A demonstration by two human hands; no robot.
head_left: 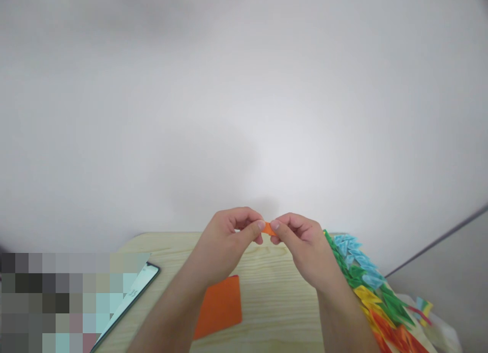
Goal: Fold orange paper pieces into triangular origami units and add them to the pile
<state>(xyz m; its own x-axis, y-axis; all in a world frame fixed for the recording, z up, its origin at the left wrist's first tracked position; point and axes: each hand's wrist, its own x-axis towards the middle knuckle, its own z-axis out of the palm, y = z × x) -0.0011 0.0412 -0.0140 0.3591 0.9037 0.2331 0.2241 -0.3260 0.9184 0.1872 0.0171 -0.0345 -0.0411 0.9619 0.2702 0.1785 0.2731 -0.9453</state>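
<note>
Pinching a small folded orange paper piece (268,228) between left hand (229,241) and right hand (305,246), above a pale wood table (282,302).

Narrowed to a thumb-and-finger pinch at either end of the paper piece, with a short span bare between. Just below the left hand, partly behind its forearm (171,307), flat orange paper (223,307), in one sheet or several, impossible to tell. Close outside the right hand, folded paper units (372,280) in blue, green, yellow and orange; farther out, left of the left hand, a device (133,293) with a lit screen; beyond both, a pale wall (244,114). Possibly at risk of tearing or creasing askew, from uneven tugging; perhaps also of scattering the folded paper units, from a brush of the right forearm (337,312).
</note>
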